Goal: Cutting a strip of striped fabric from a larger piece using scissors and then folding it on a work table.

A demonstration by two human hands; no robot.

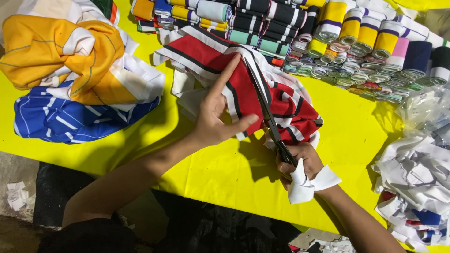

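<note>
Two bare hands work over a bright yellow bench (pixel 225 173), seen from above. Nearest the viewer, the right hand (pixel 300 164) has its grip clenched around the handles of a pair of dark scissors (pixel 269 117), and a white strip of cloth (pixel 307 183) is tied around that wrist. The scissor blades point away from the person and lie over a piece of red fabric with white and black stripes (pixel 243 89). The left hand (pixel 215 117) rests on the same red fabric just beside the blades, its grip released, with the fingers spread and the forefinger stretched along the cloth.

Loose white paper scraps (pixel 16 194) lie on the floor at the lower left. At the right edge of the bench sits a heap of white fabric offcuts (pixel 415 178), with crumpled clear plastic (pixel 424 107) just beyond it. To the left lies a rumpled blue striped cloth (pixel 65 119), and behind it an orange and white bundle (pixel 61 51). Farthest away, along the top, many rolled striped fabric strips (pixel 328 37) are packed side by side in rows, in yellow, green, black, pink and navy.
</note>
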